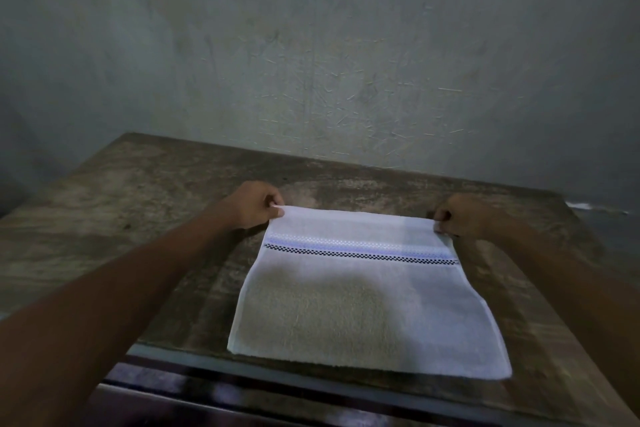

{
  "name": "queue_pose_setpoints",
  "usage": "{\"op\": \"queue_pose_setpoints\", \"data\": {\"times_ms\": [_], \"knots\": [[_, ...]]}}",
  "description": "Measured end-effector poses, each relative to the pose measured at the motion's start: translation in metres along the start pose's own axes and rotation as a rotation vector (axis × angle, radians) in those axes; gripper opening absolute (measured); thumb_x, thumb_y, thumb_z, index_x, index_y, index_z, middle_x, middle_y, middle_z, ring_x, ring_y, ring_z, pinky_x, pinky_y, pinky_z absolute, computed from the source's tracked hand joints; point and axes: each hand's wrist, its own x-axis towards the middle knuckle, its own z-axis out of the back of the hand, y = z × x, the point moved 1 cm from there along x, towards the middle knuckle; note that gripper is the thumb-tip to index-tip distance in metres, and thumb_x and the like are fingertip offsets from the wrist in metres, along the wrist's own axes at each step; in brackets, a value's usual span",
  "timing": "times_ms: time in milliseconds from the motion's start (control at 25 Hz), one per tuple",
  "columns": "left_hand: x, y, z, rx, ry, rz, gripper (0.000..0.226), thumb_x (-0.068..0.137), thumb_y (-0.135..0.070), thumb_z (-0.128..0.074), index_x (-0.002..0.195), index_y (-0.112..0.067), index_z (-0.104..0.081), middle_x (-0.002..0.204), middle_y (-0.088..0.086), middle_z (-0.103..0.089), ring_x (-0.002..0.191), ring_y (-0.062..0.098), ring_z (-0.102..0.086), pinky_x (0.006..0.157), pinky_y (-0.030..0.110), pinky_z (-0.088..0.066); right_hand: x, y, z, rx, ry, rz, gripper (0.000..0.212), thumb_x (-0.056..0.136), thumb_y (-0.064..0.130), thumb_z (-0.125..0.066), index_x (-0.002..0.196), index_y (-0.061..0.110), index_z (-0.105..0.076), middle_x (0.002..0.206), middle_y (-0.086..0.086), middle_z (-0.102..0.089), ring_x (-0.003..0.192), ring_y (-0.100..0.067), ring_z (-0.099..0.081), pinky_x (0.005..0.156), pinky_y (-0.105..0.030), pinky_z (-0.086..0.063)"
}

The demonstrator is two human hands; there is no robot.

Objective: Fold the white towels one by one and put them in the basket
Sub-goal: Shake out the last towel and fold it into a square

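Note:
A white towel (367,302) with a blue band and a black checkered stripe lies flat on the worn wooden table (138,191). Its near edge reaches the table's front edge. My left hand (254,204) pinches the towel's far left corner. My right hand (462,215) pinches the far right corner. Both far corners are lifted slightly off the wood. No basket is in view.
A rough grey wall (329,45) rises right behind the table. The table's dark front edge (277,378) runs below the towel. Bare wood lies to the left of the towel and a narrower strip to its right.

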Motion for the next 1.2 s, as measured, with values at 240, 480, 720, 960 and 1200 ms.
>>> {"op": "queue_pose_setpoints", "data": {"times_ms": [240,480,720,960,1200], "knots": [[-0.024,-0.027,0.035,-0.045,0.09,0.0,0.018,0.075,-0.008,-0.075,0.076,-0.019,-0.061,0.08,0.001,-0.063,0.075,0.015,-0.058,0.061,0.018,-0.041,-0.041,0.007,0.033,0.138,0.112,0.023,0.013,0.078,0.011,-0.072,0.071,0.012,-0.061,0.058,-0.002,-0.064,0.053,-0.01,-0.058,0.053,-0.018,-0.04],[-0.071,-0.103,0.151,0.145,0.134,-0.136,0.018,0.074,-0.016,-0.077,0.092,-0.012,-0.075,0.078,0.002,-0.071,0.053,-0.012,-0.053,0.058,0.006,-0.037,-0.145,0.029,0.155,0.097,0.005,0.104,0.027,0.085,0.007,-0.063,0.061,0.019,-0.061,0.058,0.001,-0.061,0.054,-0.011,-0.055,0.051,-0.015,-0.041],[-0.129,-0.186,0.257,-0.082,-0.285,-0.255,0.008,0.082,-0.017,-0.071,0.087,-0.011,-0.071,0.079,0.002,-0.07,0.066,0.005,-0.057,0.063,0.016,-0.04,-0.242,0.046,0.26,-0.002,-0.411,0.09,0.019,0.088,0.006,-0.058,0.071,0.012,-0.062,0.077,-0.011,-0.067,0.074,-0.024,-0.061,0.066,-0.031,-0.045],[-0.17,-0.216,0.283,-0.341,-0.339,-0.283,0.009,0.084,-0.011,-0.068,0.079,-0.018,-0.065,0.077,0.002,-0.066,0.067,0.003,-0.056,0.065,0.018,-0.042,-0.309,0.051,0.294,0.202,-0.625,0.159,0.009,0.089,0.011,-0.059,0.085,0.012,-0.067,0.081,-0.005,-0.069,0.078,-0.016,-0.063,0.067,-0.023,-0.044],[-0.188,-0.22,0.296,-0.482,0.112,-0.197,0.018,0.079,-0.014,-0.072,0.094,-0.006,-0.067,0.089,0.009,-0.063,0.083,0.015,-0.055,0.074,0.017,-0.05,-0.332,0.037,0.296,0.47,-0.247,0.07,0.006,0.082,0.011,-0.067,0.086,0.007,-0.069,0.079,-0.006,-0.068,0.071,-0.013,-0.061,0.071,-0.025,-0.049]]}}
